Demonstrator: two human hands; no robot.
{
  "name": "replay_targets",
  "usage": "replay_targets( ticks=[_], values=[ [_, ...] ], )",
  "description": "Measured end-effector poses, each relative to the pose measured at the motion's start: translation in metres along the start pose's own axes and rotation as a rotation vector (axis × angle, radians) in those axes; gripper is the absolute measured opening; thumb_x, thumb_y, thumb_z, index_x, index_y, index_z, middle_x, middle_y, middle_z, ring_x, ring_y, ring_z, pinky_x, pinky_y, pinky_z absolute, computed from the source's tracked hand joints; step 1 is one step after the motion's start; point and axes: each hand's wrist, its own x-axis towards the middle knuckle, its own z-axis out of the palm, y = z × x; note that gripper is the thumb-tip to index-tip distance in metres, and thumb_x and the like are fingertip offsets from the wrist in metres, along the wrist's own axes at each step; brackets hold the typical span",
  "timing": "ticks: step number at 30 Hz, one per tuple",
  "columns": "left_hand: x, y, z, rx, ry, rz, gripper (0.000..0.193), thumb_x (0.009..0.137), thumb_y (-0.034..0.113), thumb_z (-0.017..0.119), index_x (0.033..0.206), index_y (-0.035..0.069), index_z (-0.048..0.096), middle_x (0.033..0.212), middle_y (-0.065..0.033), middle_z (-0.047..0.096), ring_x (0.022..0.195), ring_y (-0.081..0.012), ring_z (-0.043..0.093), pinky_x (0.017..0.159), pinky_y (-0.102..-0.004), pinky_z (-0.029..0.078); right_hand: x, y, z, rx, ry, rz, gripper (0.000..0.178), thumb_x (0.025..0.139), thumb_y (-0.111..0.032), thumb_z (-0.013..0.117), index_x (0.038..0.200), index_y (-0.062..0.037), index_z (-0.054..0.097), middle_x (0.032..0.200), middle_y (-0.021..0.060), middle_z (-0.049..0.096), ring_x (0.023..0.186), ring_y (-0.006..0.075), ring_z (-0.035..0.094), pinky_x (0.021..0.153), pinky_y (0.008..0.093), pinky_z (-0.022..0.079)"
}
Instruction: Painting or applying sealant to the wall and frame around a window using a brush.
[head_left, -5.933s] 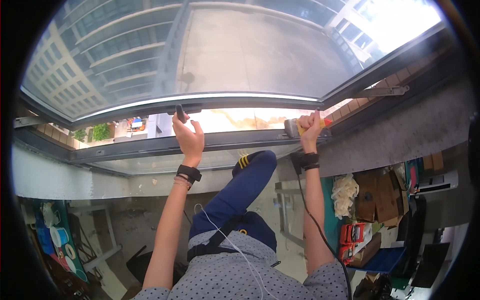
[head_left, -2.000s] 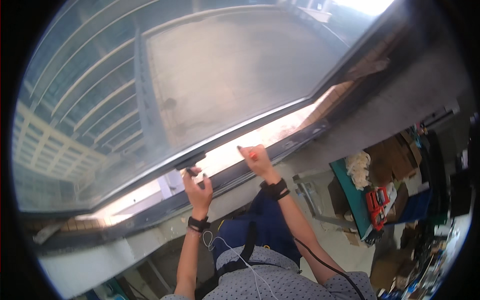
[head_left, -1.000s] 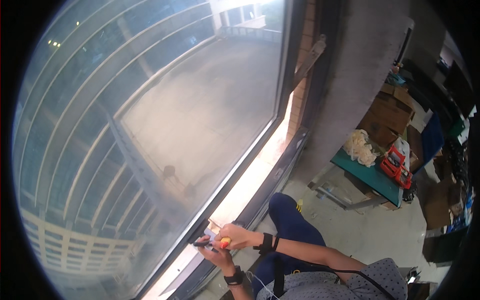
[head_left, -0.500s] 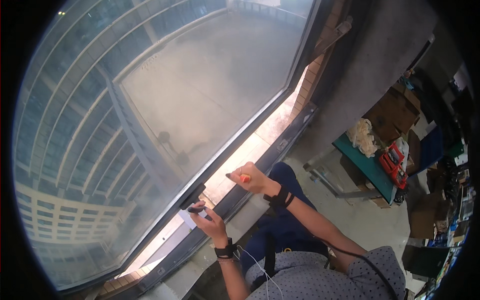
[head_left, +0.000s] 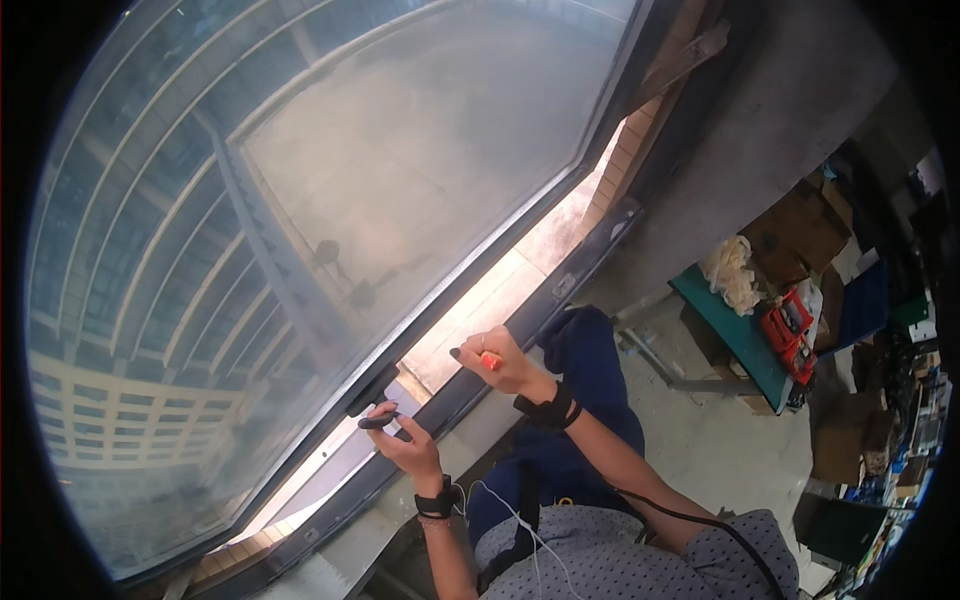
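Note:
My left hand (head_left: 408,446) is at the lower frame of an outward-opened window (head_left: 390,150). Its thumb and fingers are bent together by a small dark piece (head_left: 376,422), and I cannot make out whether that is a held part or dark fingertip covers. Just beyond these fingers, a black window handle (head_left: 374,390) sits on the sash. My right hand (head_left: 508,366) is closed in a fist around a tool handle with an orange-red end (head_left: 491,361); the rest of the tool is hidden. It hovers over the sill, right of the left hand.
Below the sash runs the dark window frame (head_left: 470,390), with a bright ledge (head_left: 500,280) outside. A window stay arm (head_left: 690,62) is at the upper right. On the right, a green-topped table (head_left: 735,345) bears a red item (head_left: 790,325), pale gloves (head_left: 732,275) and cardboard (head_left: 800,235).
My left hand has shifted slightly left and down along the sash. My right fist stays nearly in place, with the orange-red end turned a little. The view has shifted slightly.

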Motion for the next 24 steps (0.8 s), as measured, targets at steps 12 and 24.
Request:
replay_targets(
  ticks=[12, 24],
  values=[
    [-0.004, -0.001, 0.001, 0.008, -0.042, -0.062, 0.026, 0.084, 0.006, 0.047, 0.107, -0.002, 0.041, 0.096, -0.0125, 0.049, 0.094, -0.0245, 0.049, 0.093, -0.0369, 0.036, -0.015, 0.006, 0.051, -0.111, -0.266, -0.111, 0.023, 0.074, -0.016, 0.065, 0.059, -0.0041, 0.052, 0.054, 0.0118, 0.047, 0.051, 0.0279, 0.048, 0.049, 0.0357, 0.037],
    [-0.003, -0.010, 0.006, -0.001, 0.080, -0.002, 0.021, 0.079, 0.001, 0.046, 0.099, -0.002, 0.045, 0.090, -0.0140, 0.051, 0.086, -0.0275, 0.052, 0.086, -0.0382, 0.040, 0.022, -0.005, 0.004, 0.020, -0.425, 0.097, 0.038, 0.088, -0.017, 0.052, 0.056, 0.0001, 0.041, 0.050, 0.0175, 0.038, 0.043, 0.0312, 0.039, 0.047, 0.0361, 0.032]
  ],
)
